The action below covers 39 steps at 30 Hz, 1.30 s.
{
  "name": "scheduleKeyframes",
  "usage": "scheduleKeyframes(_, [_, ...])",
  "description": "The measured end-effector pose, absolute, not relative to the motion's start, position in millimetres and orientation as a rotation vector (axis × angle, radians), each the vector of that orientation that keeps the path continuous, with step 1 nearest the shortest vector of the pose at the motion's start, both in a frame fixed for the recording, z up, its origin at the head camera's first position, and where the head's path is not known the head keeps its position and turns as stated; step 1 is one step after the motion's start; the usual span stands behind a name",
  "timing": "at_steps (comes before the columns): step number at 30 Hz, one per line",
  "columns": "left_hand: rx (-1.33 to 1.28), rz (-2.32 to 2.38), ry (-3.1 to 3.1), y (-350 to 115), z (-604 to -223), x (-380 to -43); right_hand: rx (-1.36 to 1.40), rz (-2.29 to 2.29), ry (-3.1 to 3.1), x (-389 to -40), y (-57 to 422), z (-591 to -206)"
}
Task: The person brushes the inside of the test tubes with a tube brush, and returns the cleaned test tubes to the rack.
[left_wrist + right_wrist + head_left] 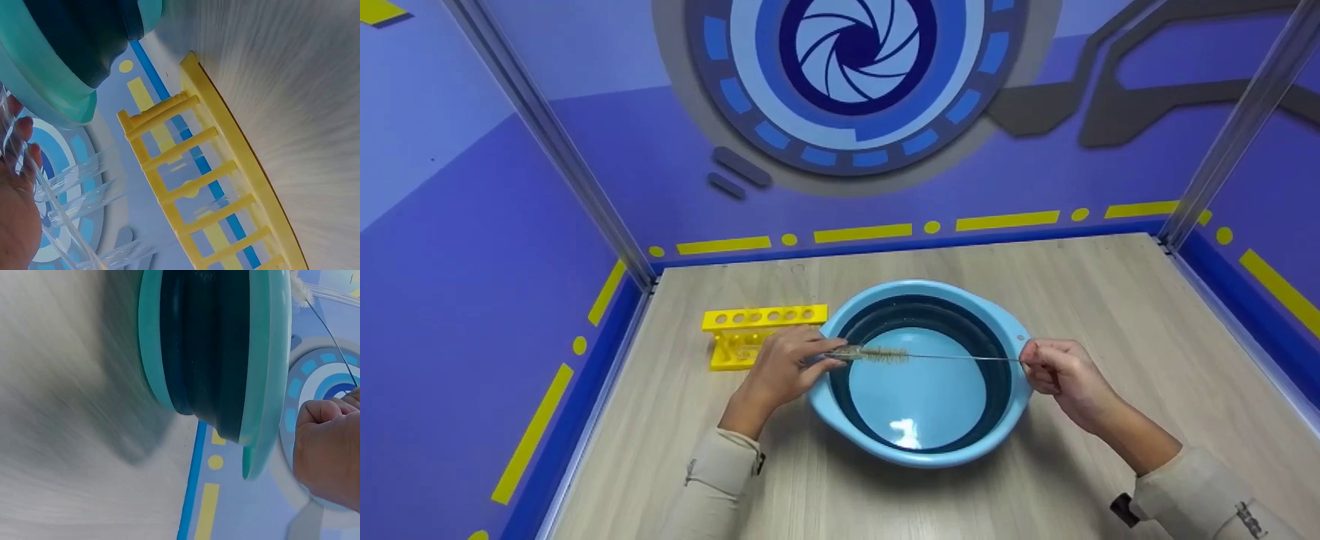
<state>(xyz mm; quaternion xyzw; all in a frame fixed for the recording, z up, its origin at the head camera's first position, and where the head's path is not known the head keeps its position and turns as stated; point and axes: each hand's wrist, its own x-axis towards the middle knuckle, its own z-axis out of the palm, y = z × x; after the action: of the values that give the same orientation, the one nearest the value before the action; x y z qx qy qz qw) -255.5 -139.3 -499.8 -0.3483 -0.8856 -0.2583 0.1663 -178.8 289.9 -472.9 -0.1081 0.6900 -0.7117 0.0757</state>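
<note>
Over the basin, my left hand [789, 365] holds a clear test tube [849, 352] between thumb and fingers, its mouth toward the right. My right hand [1066, 380] grips the end of the thin wire handle [960, 358] of a test tube brush. The brush's pale bristles [889, 355] lie at the tube's mouth, partly outside it. In the right wrist view, the bristle tip [302, 291] shows above the basin rim, with the right fist [329, 439] on the wire. The left wrist view catches the left fingers [25, 129] around clear tubing.
Below both hands stands a blue basin [919, 459] with a dark collapsible wall. A yellow test tube rack [765, 316], with clear tubes in it, is left of the basin, partly behind the left hand. Printed panels [960, 187] enclose the wooden tabletop [1117, 300] at back and sides.
</note>
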Motion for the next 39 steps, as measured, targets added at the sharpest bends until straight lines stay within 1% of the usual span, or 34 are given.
scheduleKeyframes(5, [-0.955, -0.733, -2.515, -144.1, -504.2, -255.6, -0.443, -1.866, 2.529, -175.5, 291.6, -483.1])
scheduleKeyframes(10, [-0.941, -0.707, -2.517, -143.0, -504.9, -256.2, -0.645, -1.573, 2.927, -175.1, 291.1, -494.3])
scheduleKeyframes(15, [-0.959, -0.663, -2.539, -136.6, -504.4, -256.9, -0.886, -1.416, 3.191, -175.7, 292.6, -497.4])
scheduleKeyframes(24, [-0.969, -0.728, -2.559, -131.1, -507.0, -254.6, -1.191, -1.372, 3.215, -184.1, 284.4, -496.0])
scheduleKeyframes(32, [-1.048, -0.646, -2.459, -115.1, -499.6, -251.3, -1.545, -1.258, 3.158, -193.6, 258.4, -497.7])
scheduleKeyframes(35, [-1.072, -0.636, -2.419, -108.9, -500.4, -249.2, -1.606, -1.275, 3.123, -195.1, 246.0, -496.4])
scheduleKeyframes(39, [-1.146, -0.641, -2.382, -94.0, -502.4, -244.5, -1.589, -1.260, 3.075, -193.2, 224.8, -499.0])
